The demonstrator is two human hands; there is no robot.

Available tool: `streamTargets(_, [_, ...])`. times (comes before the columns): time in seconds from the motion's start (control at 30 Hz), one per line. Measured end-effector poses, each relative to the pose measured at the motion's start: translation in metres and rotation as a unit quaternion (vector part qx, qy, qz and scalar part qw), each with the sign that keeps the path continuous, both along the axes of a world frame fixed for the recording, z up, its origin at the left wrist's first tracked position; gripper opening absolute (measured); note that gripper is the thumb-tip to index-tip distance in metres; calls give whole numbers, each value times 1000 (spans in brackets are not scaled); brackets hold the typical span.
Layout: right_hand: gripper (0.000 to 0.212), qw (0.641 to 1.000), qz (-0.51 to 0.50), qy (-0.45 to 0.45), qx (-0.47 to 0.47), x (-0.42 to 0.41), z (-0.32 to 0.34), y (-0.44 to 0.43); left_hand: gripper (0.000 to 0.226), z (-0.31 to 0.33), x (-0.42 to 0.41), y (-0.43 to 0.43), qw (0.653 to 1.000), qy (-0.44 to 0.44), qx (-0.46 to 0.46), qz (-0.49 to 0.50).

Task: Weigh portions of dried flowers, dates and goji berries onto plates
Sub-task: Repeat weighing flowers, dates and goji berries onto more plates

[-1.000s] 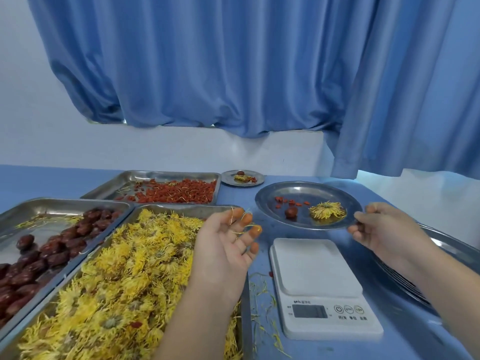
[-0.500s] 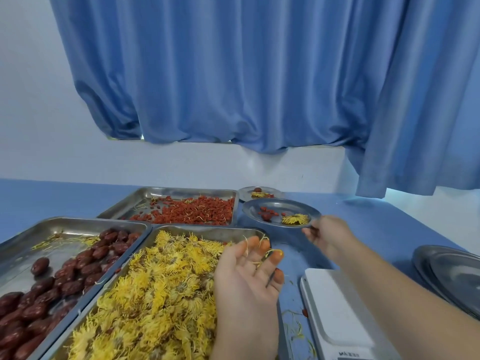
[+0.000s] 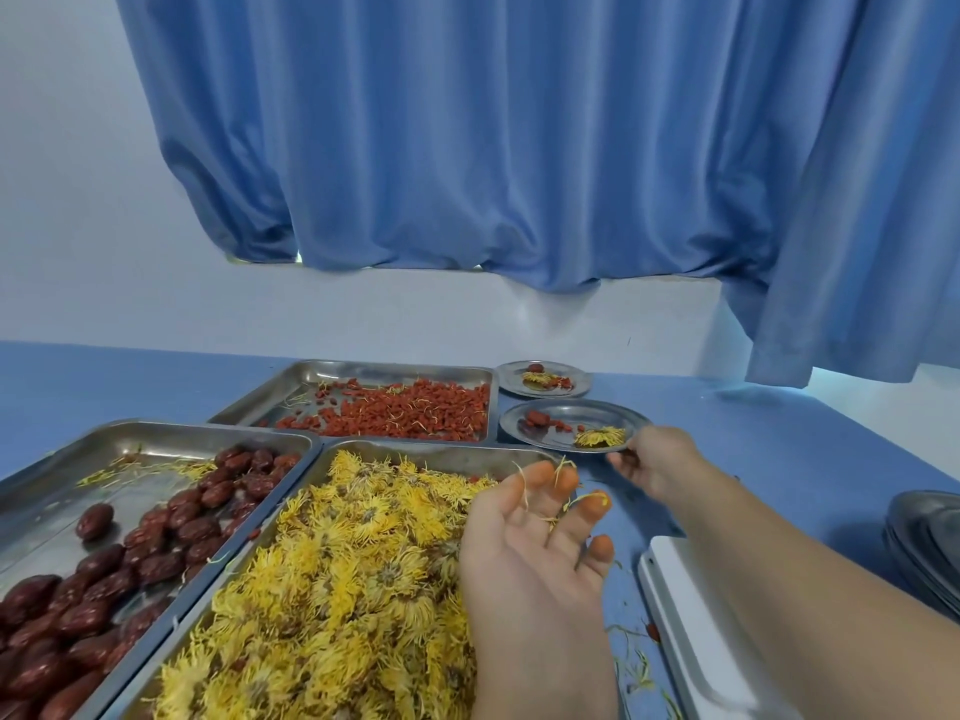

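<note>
The right hand [image 3: 657, 459] pinches the rim of a steel plate [image 3: 550, 441] holding one date [image 3: 536, 419], some goji berries [image 3: 563, 424] and a yellow dried flower [image 3: 600, 437]; the left hand [image 3: 524, 543], just nearer, lies released, palm up. A blue bench [image 3: 779, 449] lies beneath both, a blue curtain [image 3: 519, 148] beyond.

Pinches near rim of portioned plate [image 3: 556, 440] with right hand [image 3: 655, 462], just beside goji berry tray [image 3: 363, 367], in front of second plate [image 3: 583, 383]. Holds left hand [image 3: 524, 548] palm-up, fingers relaxed, petals [image 3: 584, 498] clinging, over dried chrysanthemum tray [image 3: 447, 452]. Leftward, date tray [image 3: 130, 440]; rightward, white scale [image 3: 696, 641] and stacked plates [image 3: 930, 543].
</note>
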State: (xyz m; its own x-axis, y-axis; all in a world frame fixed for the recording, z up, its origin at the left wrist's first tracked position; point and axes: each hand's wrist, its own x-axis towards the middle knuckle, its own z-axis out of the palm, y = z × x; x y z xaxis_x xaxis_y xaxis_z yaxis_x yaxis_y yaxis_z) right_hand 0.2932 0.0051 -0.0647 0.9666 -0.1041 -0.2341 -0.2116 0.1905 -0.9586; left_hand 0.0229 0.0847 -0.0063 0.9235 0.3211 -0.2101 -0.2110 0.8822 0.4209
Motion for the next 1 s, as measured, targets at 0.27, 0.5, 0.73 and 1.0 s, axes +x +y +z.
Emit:
streamTargets(0.27, [29,997,16,34,-64,8,-1,0,22,1,1,0,1000,-4,4,-2])
streamTargets(0.5, [44,989,121,50,-67,-7,12,14,24,0,2,-1,1000,-7,14,1])
streamTargets(0.73, [35,956,269,71,-94,-36,31,8,23,-2,2,-5,998,-15,55,5])
streamTargets(1.0, [29,944,283,-19,-168,-92,78,-44,20,-2,0,-15,991,-27,127,-42])
